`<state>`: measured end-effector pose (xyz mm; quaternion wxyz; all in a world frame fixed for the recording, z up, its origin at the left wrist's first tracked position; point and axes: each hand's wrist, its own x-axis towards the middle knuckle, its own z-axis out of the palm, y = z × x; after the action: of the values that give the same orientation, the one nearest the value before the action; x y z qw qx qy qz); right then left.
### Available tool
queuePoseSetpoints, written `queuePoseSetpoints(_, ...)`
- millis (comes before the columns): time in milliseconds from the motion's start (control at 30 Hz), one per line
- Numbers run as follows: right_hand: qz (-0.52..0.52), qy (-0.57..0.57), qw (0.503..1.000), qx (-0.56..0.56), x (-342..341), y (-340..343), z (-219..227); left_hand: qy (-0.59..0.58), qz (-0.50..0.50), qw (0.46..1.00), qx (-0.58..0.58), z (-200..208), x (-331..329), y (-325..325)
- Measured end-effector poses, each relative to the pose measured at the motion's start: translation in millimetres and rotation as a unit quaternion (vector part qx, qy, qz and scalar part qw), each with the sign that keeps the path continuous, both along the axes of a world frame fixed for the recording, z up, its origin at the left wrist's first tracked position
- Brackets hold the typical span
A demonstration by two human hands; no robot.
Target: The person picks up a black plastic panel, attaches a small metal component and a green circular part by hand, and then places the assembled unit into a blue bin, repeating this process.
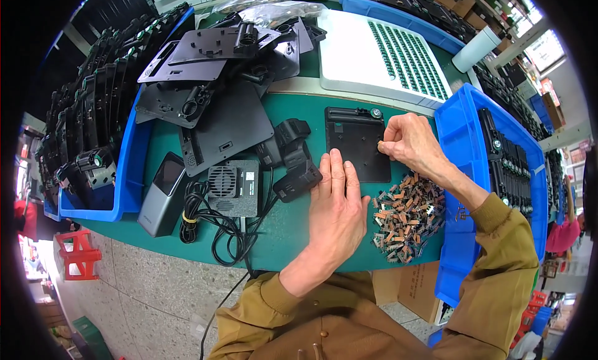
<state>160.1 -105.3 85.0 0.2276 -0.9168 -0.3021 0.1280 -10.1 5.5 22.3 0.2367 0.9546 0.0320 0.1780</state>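
Note:
A black rectangular plastic panel (pixel 356 142) with a round fitting along its far edge lies on the green work table (pixel 286 238). My left hand (pixel 335 213) rests flat, fingers stretched out, with its fingertips at the panel's near left corner. At the panel's right edge, my right hand (pixel 414 143) pinches thumb against forefinger; whatever is between them is too small to make out. Just below that hand sits a loose pile of small orange, white and dark parts (pixel 408 221).
Black panels (pixel 227 132) are stacked at the left, beside a full blue bin (pixel 131 182). A power adapter box with cables (pixel 233 188), a grey device (pixel 163 198) and black blocks (pixel 298 179) lie nearer. Another blue bin (pixel 458 126) borders the right; a white tray (pixel 346 45) stands behind.

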Motion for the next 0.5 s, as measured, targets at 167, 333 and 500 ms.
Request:
queuePoseSetpoints(167, -0.085, 0.057, 0.994, 0.037, -7, 0, 4, 0.003, 0.001, 1.000, 0.007, 2, 0, 0)
queuePoseSetpoints(333, -0.108, 0.109, 0.986, 0.060, -11, 1, 2, 0.008, 0.002, 1.000, 0.006, 1, -1, 1)
queuePoseSetpoints(500, -0.127, 0.137, 0.981, 0.059, -14, 2, 3, 0.007, 0.000, 1.000, 0.002, 1, -1, 1)
